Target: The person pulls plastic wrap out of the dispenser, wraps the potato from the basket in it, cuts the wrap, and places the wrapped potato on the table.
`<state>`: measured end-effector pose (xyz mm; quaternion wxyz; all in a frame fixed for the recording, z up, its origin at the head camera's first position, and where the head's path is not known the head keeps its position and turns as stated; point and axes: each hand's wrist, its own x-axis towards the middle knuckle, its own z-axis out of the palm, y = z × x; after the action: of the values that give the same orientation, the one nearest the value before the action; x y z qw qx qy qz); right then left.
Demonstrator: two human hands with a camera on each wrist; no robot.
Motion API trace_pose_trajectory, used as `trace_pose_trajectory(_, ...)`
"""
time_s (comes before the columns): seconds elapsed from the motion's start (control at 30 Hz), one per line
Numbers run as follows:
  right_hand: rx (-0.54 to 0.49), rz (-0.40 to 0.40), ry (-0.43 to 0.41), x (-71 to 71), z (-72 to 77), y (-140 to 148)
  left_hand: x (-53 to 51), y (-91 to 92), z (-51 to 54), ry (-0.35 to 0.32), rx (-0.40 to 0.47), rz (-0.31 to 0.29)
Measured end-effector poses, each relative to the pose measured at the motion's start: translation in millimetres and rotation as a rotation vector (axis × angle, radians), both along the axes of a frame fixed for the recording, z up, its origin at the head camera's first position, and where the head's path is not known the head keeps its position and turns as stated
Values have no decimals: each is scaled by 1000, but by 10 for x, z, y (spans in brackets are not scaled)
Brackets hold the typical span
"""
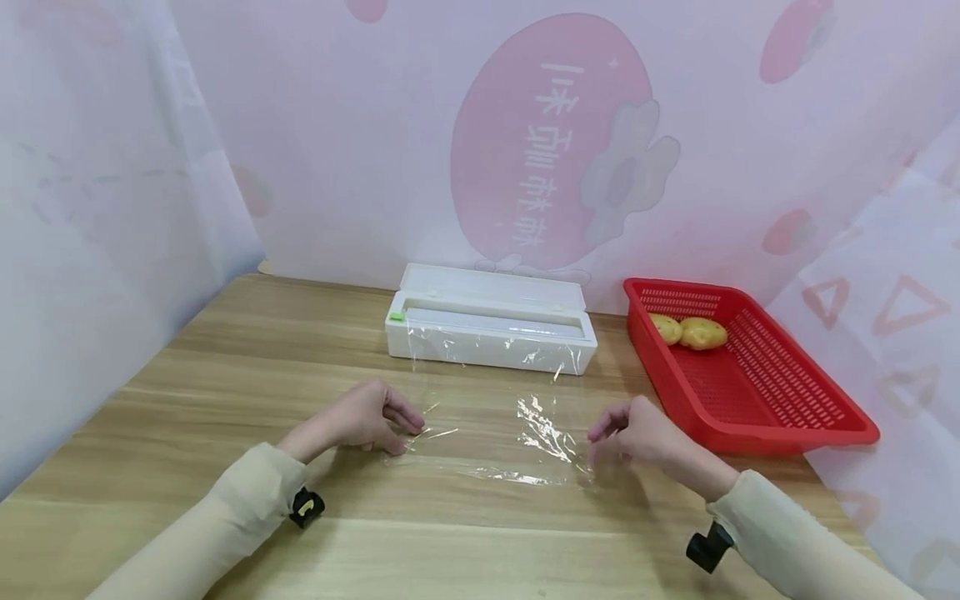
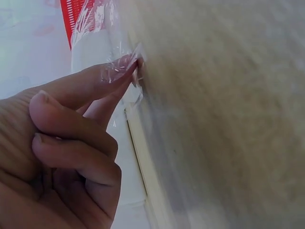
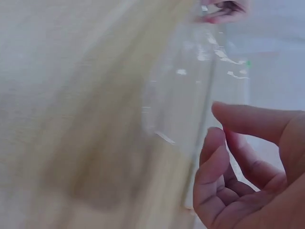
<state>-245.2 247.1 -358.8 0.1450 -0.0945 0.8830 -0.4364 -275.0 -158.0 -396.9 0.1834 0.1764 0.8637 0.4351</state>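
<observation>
A clear sheet of plastic wrap [image 1: 487, 450] stretches over the wooden table from a white dispenser box [image 1: 487, 352] toward the person. My left hand [image 1: 378, 419] pinches the sheet near its left front corner; in the left wrist view, thin film [image 2: 116, 71] bunches around the fingertips. At the sheet's right edge is my right hand [image 1: 637, 433], with thumb and index finger brought together on the film, though the contact is hard to make out. The right wrist view shows the glossy film [image 3: 181, 71] running from the left hand toward the right one.
The box's lid [image 1: 491, 287] stands raised at the back, with a pale roll [image 1: 495, 322] inside. On the right sits a red plastic basket [image 1: 750, 433] holding potatoes [image 1: 702, 333]. Printed cloth [image 1: 337, 150] hangs behind the wooden table [image 1: 225, 358].
</observation>
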Motion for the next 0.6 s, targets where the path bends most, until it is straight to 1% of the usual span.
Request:
trace_pose_trajectory(0.1, -21, -43, 46, -8, 153, 20, 5, 14, 12, 3, -12, 4)
trace_pose_trajectory(0.23, -75, -81, 73, -37, 377, 63, 27, 20, 17, 7, -12, 17)
trace_pose_trajectory(0.33, -117, -102, 89, -66, 516, 122, 37, 35, 29, 20, -13, 17)
trace_pose_trajectory(0.5, -119, -147, 136, -123, 767, 226, 35, 38, 33, 32, -9, 13)
trace_pose_trajectory(0.6, -110, -155, 176, -180, 918, 313, 37, 26, 21, 27, -6, 13)
